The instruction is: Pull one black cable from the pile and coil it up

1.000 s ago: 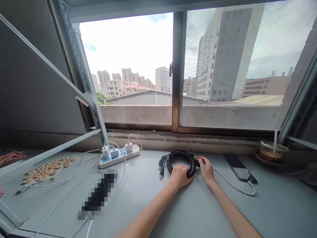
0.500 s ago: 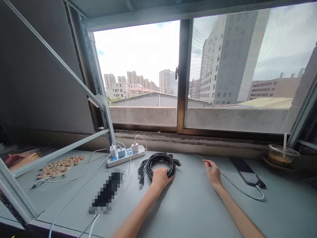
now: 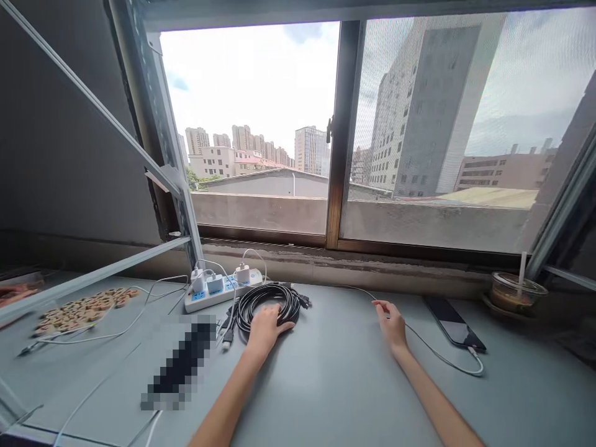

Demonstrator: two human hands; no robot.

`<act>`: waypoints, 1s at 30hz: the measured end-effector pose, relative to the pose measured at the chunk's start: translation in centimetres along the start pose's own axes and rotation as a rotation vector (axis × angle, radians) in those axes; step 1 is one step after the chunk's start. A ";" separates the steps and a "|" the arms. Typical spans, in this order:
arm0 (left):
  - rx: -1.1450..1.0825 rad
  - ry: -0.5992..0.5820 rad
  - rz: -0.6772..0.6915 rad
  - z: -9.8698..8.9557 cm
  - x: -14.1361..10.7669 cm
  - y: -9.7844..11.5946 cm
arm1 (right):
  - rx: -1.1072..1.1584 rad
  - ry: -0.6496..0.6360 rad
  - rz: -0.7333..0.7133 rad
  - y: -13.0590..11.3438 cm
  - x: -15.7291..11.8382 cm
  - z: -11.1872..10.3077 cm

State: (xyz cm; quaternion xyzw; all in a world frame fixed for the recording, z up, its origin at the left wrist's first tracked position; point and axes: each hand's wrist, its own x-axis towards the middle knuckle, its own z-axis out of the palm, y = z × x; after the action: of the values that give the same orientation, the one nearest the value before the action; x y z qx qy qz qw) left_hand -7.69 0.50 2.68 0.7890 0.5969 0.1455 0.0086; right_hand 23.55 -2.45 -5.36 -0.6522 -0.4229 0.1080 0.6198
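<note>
Two hands rest on the counter (image 3: 335, 385): the left hand (image 3: 265, 326), fingers curled over the black cable coil (image 3: 267, 301), has slid it toward the power strip (image 3: 223, 288); the right hand (image 3: 392, 323), open, has let go and lies by the white cord (image 3: 437, 354).

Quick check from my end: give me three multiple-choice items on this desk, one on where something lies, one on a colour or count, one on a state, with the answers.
1. Where does the coiled cable lie?
A. beside the power strip
B. on the phone
C. on the window sill

2. What colour is the coiled cable?
A. white
B. black
C. red

3. What is the left hand doing?
A. hanging in the air
B. resting on the coiled cable
C. holding the cup

Answers: 1 A, the coil sits just right of the strip on the desk. 2 B, its loops are black. 3 B, the palm lies on the coil's near edge, while the right hand touches the thin white cable.
</note>
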 end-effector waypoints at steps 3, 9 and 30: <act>-0.057 0.072 0.017 0.3 0.1 0.1 | 0.002 -0.008 0.000 -0.1 0.0 -0.1; -0.126 0.151 -0.032 0.2 -0.1 0.5 | 0.007 -0.023 -0.006 0.0 -0.1 -0.2; -1.270 1.085 0.180 -14.1 0.9 12.4 | 0.239 -0.651 -0.496 -15.5 -1.0 -0.4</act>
State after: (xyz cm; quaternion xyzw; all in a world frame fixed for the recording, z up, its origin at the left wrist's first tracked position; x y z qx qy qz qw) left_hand 0.81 -4.52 18.70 0.4994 0.2578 0.8132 0.1511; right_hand 16.75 -5.33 8.27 -0.3863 -0.7251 0.2040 0.5323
